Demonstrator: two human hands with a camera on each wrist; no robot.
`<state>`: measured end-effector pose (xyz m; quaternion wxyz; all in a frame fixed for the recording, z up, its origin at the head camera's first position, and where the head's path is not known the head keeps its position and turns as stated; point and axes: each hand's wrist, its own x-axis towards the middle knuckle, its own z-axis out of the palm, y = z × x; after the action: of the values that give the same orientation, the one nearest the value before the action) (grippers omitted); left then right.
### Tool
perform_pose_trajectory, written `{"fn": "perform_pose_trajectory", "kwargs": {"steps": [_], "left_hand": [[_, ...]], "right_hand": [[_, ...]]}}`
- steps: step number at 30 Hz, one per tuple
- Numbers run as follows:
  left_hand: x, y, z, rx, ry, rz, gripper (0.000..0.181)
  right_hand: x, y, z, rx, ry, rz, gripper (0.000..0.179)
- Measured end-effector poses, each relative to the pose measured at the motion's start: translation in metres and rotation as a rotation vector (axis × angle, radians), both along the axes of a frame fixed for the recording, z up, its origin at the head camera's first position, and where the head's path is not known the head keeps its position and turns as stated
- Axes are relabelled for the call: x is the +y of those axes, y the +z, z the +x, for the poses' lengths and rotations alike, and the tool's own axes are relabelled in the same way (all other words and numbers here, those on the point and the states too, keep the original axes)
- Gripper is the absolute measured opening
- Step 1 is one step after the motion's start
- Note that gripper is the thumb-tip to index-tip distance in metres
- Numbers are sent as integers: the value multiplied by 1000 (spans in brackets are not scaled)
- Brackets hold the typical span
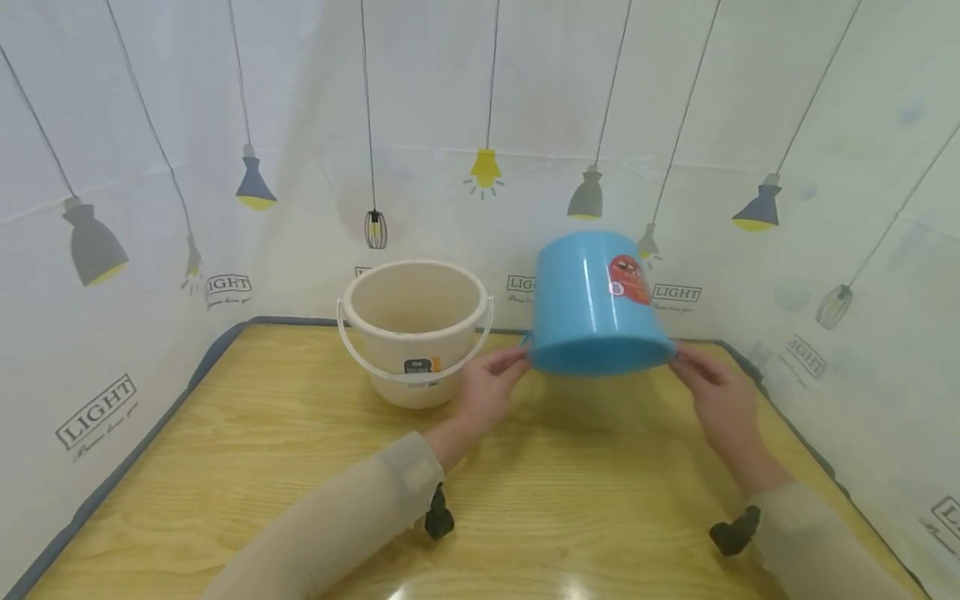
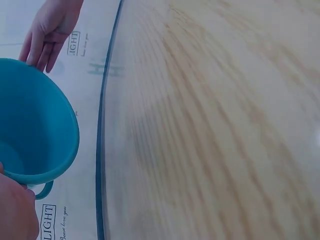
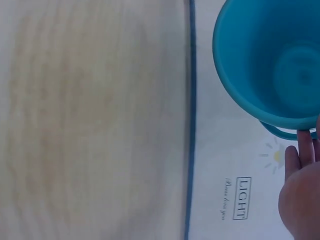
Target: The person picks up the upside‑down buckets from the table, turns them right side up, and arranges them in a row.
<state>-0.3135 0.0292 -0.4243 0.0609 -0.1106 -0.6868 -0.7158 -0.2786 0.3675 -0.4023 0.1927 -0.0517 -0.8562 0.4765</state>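
Observation:
A blue bucket point(image 1: 581, 287) is held up above the table, tipped so its mouth faces down and toward me; a red label shows on its side. My left hand point(image 1: 487, 390) pinches the rim on the left, and my right hand point(image 1: 722, 404) pinches it on the right. The left wrist view looks into the bare blue inside point(image 2: 35, 115), with a piece of the handle point(image 2: 46, 191) hanging near the left hand. In the right wrist view the right hand's fingers point(image 3: 306, 147) lie at the rim beside the handle point(image 3: 280, 132).
Upright on the wooden table point(image 1: 300, 467) stands a cream bucket point(image 1: 375, 350), left of the blue one and just behind my left hand, its handle lowered at the front. A sheet wall point(image 1: 435, 192) printed with lamps encloses the table at the back and sides.

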Motion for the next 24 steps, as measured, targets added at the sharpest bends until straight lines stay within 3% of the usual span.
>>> {"fn": "perform_pose_trajectory", "kwargs": {"steps": [5, 11, 14, 19, 21, 24], "left_hand": [[2, 4, 2, -22, 25, 34, 25], [1, 10, 5, 13, 34, 66, 26], [-1, 12, 6, 32, 37, 66, 28], [-3, 16, 4, 80, 21, 73, 36], [-5, 18, 3, 118, 34, 31, 39], [-9, 20, 2, 193, 49, -59, 42]], "right_hand": [[-3, 6, 1, 124, -5, -4, 40], [-8, 7, 0, 248, 45, -55, 32], [-8, 9, 0, 243, 45, -22, 33], [-5, 17, 2, 199, 52, 156, 38], [-4, 20, 2, 204, 77, 205, 39], [-1, 22, -1, 216, 135, 189, 41]]}}
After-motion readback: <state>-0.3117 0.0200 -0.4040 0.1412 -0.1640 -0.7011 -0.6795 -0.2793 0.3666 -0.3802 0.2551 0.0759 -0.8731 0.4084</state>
